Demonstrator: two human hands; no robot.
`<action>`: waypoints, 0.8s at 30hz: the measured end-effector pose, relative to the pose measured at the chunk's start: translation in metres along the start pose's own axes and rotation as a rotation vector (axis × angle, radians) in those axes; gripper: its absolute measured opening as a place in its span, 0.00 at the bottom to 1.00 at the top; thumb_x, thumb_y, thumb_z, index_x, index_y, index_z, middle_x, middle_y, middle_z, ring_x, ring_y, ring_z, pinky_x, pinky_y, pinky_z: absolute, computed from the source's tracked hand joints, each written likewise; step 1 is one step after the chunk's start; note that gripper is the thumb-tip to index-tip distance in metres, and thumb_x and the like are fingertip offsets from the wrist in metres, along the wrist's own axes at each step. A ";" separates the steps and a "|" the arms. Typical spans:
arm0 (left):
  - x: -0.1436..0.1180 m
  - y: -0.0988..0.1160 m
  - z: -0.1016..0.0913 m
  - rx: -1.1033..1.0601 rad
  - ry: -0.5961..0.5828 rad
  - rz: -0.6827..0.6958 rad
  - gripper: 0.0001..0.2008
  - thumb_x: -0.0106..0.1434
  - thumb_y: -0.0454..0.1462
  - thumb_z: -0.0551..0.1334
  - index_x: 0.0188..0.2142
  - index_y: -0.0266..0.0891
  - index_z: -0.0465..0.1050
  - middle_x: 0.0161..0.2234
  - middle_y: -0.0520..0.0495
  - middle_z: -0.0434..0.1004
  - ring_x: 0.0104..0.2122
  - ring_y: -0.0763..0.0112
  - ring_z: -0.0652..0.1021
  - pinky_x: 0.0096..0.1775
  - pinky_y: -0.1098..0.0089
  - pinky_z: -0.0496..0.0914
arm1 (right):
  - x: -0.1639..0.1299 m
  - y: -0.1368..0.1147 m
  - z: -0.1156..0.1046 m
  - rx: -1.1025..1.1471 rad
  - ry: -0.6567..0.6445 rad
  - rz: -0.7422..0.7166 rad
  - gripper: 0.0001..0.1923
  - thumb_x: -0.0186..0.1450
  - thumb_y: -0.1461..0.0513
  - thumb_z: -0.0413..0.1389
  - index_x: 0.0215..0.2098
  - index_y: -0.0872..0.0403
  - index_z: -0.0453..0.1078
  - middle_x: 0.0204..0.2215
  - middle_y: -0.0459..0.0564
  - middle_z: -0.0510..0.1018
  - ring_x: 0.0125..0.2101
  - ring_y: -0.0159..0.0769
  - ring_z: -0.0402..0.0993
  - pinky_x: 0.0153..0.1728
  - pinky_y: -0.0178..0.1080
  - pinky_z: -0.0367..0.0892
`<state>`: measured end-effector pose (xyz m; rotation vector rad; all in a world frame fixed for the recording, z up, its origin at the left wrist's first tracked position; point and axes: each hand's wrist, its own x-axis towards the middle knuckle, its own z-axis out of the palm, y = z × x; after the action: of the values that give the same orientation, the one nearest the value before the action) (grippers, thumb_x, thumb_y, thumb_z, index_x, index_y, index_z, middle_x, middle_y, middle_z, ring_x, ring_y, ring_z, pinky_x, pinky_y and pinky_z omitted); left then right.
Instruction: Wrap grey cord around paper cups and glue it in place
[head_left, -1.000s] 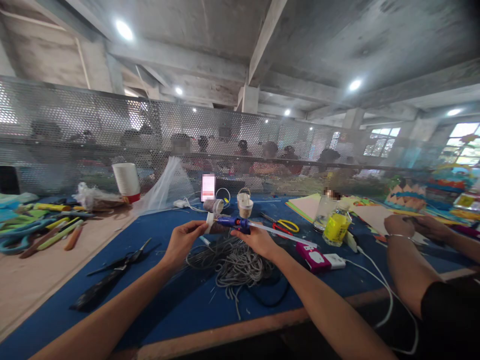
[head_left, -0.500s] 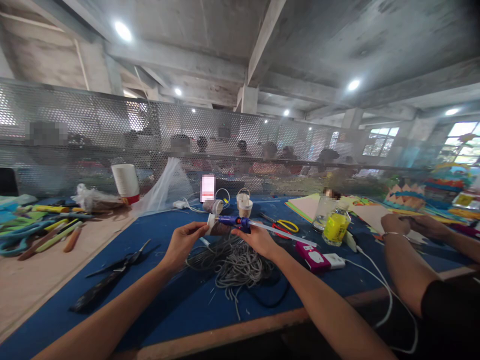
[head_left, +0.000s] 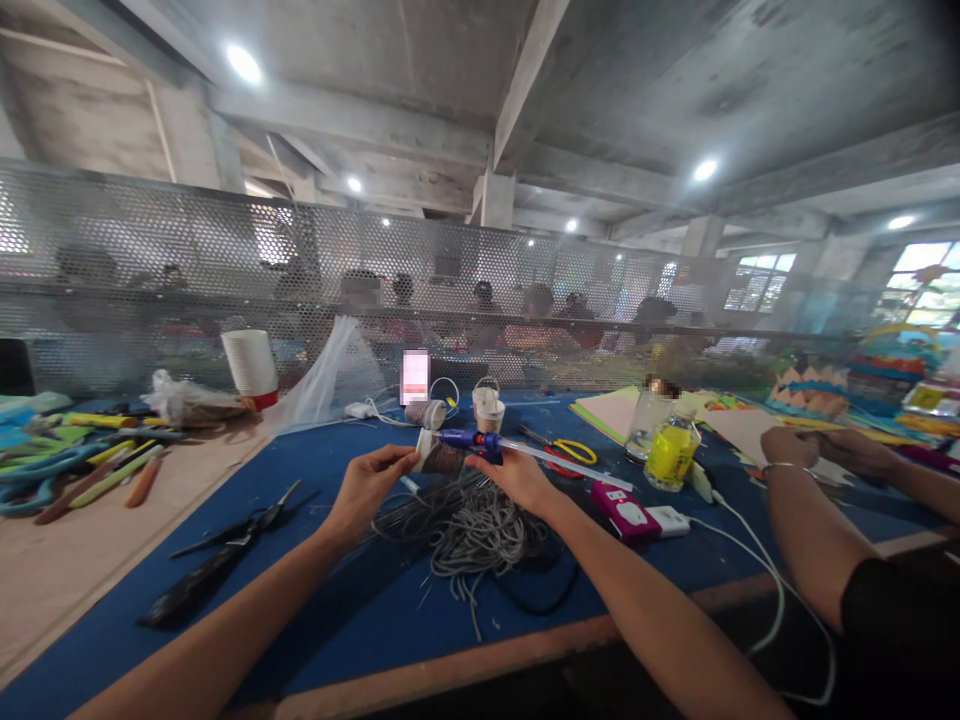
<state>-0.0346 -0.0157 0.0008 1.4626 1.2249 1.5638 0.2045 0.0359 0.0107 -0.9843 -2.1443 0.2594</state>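
Observation:
My left hand [head_left: 367, 487] holds a small cup-shaped piece [head_left: 435, 455] with a white rim and a dark, wrapped side, lying on its side above the blue mat [head_left: 330, 600]. My right hand [head_left: 520, 478] grips a blue glue gun [head_left: 471, 442] with a long pale glue stick [head_left: 559, 465] out of its back; the gun's tip rests against the piece. A loose heap of grey cord [head_left: 472, 525] lies on the mat right under both hands.
Black scissors [head_left: 232, 535] lie at left, yellow-handled scissors [head_left: 566, 450] beyond my hands. A pink box [head_left: 626, 512], a white charger with cable [head_left: 667, 520], a yellow bottle [head_left: 670, 447], a paper cup stack [head_left: 251, 368] and tools [head_left: 82, 470] surround. A co-worker's arms [head_left: 810, 510] work at right; a mesh screen [head_left: 450, 290] stands behind.
Both hands with the piece and the glue gun have drifted slightly up and away; otherwise the grip and the things around are the same.

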 end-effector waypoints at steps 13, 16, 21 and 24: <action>-0.001 0.004 0.001 -0.027 -0.001 -0.026 0.15 0.51 0.45 0.68 0.34 0.38 0.81 0.34 0.45 0.82 0.35 0.63 0.77 0.42 0.67 0.68 | 0.000 0.001 0.000 -0.011 -0.002 0.002 0.23 0.62 0.44 0.53 0.43 0.53 0.73 0.35 0.50 0.79 0.38 0.41 0.75 0.39 0.36 0.65; 0.000 0.001 0.000 -0.047 0.002 -0.034 0.15 0.51 0.45 0.68 0.35 0.38 0.80 0.34 0.46 0.82 0.36 0.63 0.77 0.42 0.67 0.68 | 0.000 0.001 0.001 -0.003 -0.011 0.005 0.23 0.62 0.45 0.53 0.43 0.53 0.73 0.36 0.50 0.79 0.38 0.41 0.74 0.40 0.36 0.65; 0.001 -0.002 -0.001 -0.045 -0.009 -0.039 0.15 0.52 0.45 0.68 0.36 0.37 0.80 0.34 0.45 0.82 0.36 0.64 0.77 0.42 0.68 0.68 | -0.001 -0.001 0.000 0.018 -0.029 0.003 0.21 0.63 0.47 0.53 0.43 0.54 0.73 0.36 0.49 0.79 0.38 0.39 0.74 0.41 0.36 0.65; 0.000 0.000 0.000 -0.062 -0.002 -0.061 0.15 0.51 0.45 0.68 0.35 0.37 0.80 0.34 0.46 0.82 0.35 0.64 0.77 0.43 0.68 0.68 | -0.001 -0.003 -0.002 0.030 -0.035 -0.004 0.20 0.63 0.48 0.53 0.41 0.54 0.73 0.36 0.50 0.79 0.38 0.40 0.73 0.40 0.37 0.65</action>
<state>-0.0350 -0.0158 0.0012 1.3747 1.1989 1.5453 0.2045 0.0329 0.0126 -0.9651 -2.1678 0.3084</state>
